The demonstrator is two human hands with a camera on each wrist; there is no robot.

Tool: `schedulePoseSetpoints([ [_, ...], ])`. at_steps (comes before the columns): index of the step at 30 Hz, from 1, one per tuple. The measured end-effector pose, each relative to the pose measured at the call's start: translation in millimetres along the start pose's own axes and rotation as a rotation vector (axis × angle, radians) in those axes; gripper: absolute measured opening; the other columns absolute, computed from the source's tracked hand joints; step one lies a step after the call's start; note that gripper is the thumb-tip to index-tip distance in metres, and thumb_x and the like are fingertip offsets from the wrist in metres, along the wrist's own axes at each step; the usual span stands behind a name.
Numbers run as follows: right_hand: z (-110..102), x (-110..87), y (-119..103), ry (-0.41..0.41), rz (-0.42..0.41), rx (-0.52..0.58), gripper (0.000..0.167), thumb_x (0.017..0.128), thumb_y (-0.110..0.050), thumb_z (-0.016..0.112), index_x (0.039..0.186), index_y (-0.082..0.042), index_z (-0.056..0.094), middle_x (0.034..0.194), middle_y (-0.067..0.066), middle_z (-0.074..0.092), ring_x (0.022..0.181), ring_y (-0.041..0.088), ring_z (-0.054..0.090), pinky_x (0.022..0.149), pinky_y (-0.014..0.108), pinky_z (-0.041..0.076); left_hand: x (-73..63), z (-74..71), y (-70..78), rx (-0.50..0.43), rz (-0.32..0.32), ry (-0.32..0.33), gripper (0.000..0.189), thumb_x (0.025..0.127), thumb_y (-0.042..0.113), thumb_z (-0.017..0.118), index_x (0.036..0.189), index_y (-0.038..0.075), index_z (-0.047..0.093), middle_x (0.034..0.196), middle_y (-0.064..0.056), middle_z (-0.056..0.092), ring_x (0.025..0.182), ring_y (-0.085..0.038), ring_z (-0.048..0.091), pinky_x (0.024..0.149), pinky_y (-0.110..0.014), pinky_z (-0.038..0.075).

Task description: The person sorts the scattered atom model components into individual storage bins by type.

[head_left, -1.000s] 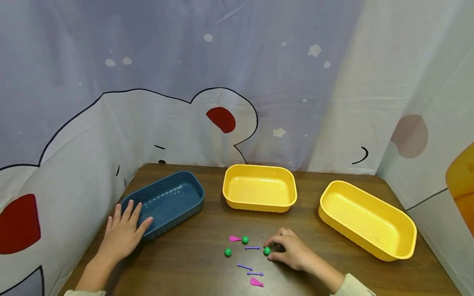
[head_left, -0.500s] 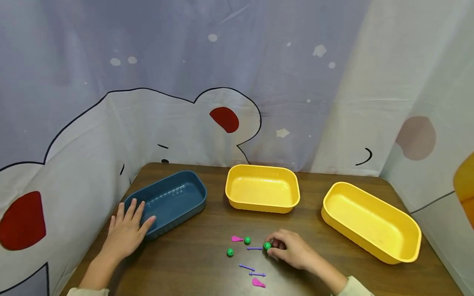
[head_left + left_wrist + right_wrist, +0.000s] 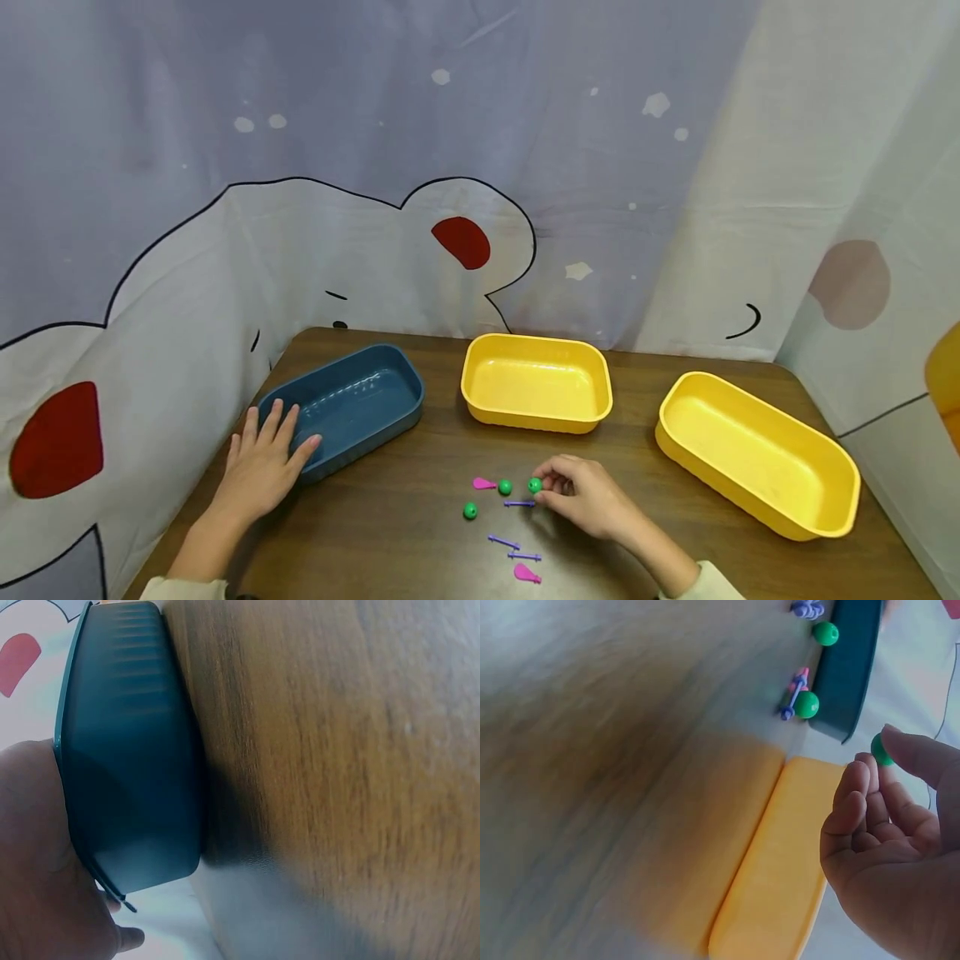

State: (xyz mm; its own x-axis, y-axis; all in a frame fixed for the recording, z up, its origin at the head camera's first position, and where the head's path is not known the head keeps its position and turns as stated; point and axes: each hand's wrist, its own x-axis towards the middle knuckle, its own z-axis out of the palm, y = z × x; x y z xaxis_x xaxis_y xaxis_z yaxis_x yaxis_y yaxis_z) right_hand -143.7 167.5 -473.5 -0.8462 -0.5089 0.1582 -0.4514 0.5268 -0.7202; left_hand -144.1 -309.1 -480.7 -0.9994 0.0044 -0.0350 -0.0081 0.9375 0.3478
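Between thumb and fingertips my right hand [image 3: 588,500] pinches a green bead [image 3: 535,485], also plain in the right wrist view, where the bead [image 3: 882,750] is held above the table. My left hand [image 3: 258,475] lies with spread, straight fingers over the near left rim of the dark blue tray [image 3: 352,450]. Near the right hand are a second green bead [image 3: 506,487] beside a pink teardrop-shaped piece [image 3: 483,483], and a purple stick with knobbed ends [image 3: 519,503]. A third green bead [image 3: 470,511] sits a little to the left.
Closer to me lie two more purple sticks [image 3: 504,542] and another pink piece [image 3: 527,573]. A yellow tray [image 3: 536,419] stands at the back middle, and a second yellow tray [image 3: 750,508] is angled at the right. A printed curtain [image 3: 600,167] hangs behind the brown table [image 3: 375,533].
My right hand has closed its fingertips on the green bead and lifted it slightly away from its spot. The left hand stays on the blue tray; the head view has shifted a little.
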Motion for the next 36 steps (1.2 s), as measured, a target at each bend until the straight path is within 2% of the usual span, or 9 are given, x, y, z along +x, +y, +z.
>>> schedulePoseSetpoints([
  [11,9,15.8,-11,0.009,0.031,0.065,0.011,0.088,-0.013,0.078,0.097,-0.016,0.073,0.082,-0.010,0.067,0.071,0.000,0.057,0.063,0.020,0.051,-1.9,0.2,0.7,-0.015,-0.011,-0.002,0.084,0.105,0.061,0.035,0.160,-0.001,0.019,0.166,-0.029,0.004,0.148,-0.052,-0.020,0.109,-0.080,-0.002],
  [18,12,29.8,-21,0.009,0.004,0.055,0.013,0.087,-0.011,0.078,0.097,-0.015,0.073,0.081,-0.010,0.067,0.071,0.000,0.058,0.063,0.020,0.052,-0.9,1.6,-0.7,-0.014,-0.004,0.006,0.084,0.105,0.061,0.034,0.160,-0.001,0.020,0.166,-0.030,0.005,0.149,-0.052,-0.018,0.108,-0.081,-0.001],
  [31,16,59.0,-36,-0.012,0.023,0.106,0.012,0.089,-0.011,0.075,0.101,-0.013,0.073,0.082,-0.009,0.066,0.073,0.004,0.059,0.066,0.020,0.052,-0.6,1.2,-0.6,-0.011,-0.001,0.015,0.084,0.105,0.061,0.035,0.160,0.000,0.019,0.166,-0.029,0.005,0.149,-0.051,-0.019,0.109,-0.080,-0.002],
  [36,21,72.2,-38,-0.014,-0.003,0.117,0.011,0.090,-0.012,0.075,0.101,-0.011,0.074,0.083,-0.007,0.066,0.074,0.004,0.059,0.068,0.020,0.052,-1.1,1.7,0.2,-0.011,-0.005,0.018,0.084,0.105,0.061,0.036,0.160,0.001,0.019,0.166,-0.028,0.004,0.149,-0.051,-0.019,0.109,-0.080,-0.002],
])
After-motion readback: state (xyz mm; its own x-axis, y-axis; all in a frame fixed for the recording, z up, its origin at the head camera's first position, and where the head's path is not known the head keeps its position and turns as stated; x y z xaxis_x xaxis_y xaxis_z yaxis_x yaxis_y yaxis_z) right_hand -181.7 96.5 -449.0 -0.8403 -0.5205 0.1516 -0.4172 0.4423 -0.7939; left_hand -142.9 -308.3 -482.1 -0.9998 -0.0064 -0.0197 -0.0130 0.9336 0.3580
